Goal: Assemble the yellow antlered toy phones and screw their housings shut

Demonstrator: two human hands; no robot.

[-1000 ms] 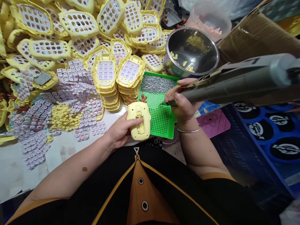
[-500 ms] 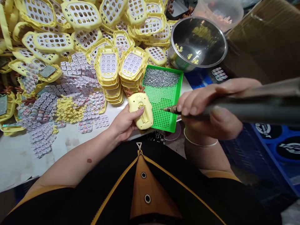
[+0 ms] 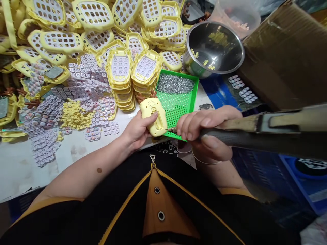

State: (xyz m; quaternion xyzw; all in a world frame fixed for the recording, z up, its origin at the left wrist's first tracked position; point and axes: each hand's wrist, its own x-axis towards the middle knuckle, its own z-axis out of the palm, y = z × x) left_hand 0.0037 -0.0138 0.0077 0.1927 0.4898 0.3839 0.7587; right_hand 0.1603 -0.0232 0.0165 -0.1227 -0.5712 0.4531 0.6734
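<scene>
The left hand [image 3: 139, 126] grips a pale yellow plastic toy casing with brown antlers [image 3: 160, 105], its thumb pressed along the rectangular recess in the casing's back and its other fingers behind. The casing is held tilted above the near edge of a white table [image 3: 15, 166], its antlers pointing away from the person, just in front of two stacks of yellow shells with pale keypads [image 3: 120, 69]. The right hand [image 3: 204, 124] is wrapped around a long dark pen-shaped screwdriver [image 3: 276, 139], fingers over the top and thumb on the near side; its narrow metal tip points left at the casing's lower right corner, and whether it touches cannot be told. Beneath and beyond the tip lies a shallow bright green perforated plastic tray [image 3: 191, 102] with a pile of small silver screws [image 3: 175, 84] at its far end. Behind the tray stands a round shiny steel bowl [image 3: 217, 51] with a few small yellow pieces inside, beside a brown cardboard box [image 3: 283, 58]. To the left, small flat yellow parts [image 3: 76, 115] lie heaped among pale square-button sheets [image 3: 44, 146], with loose yellow shells with white grids [image 3: 93, 15] piled behind.
</scene>
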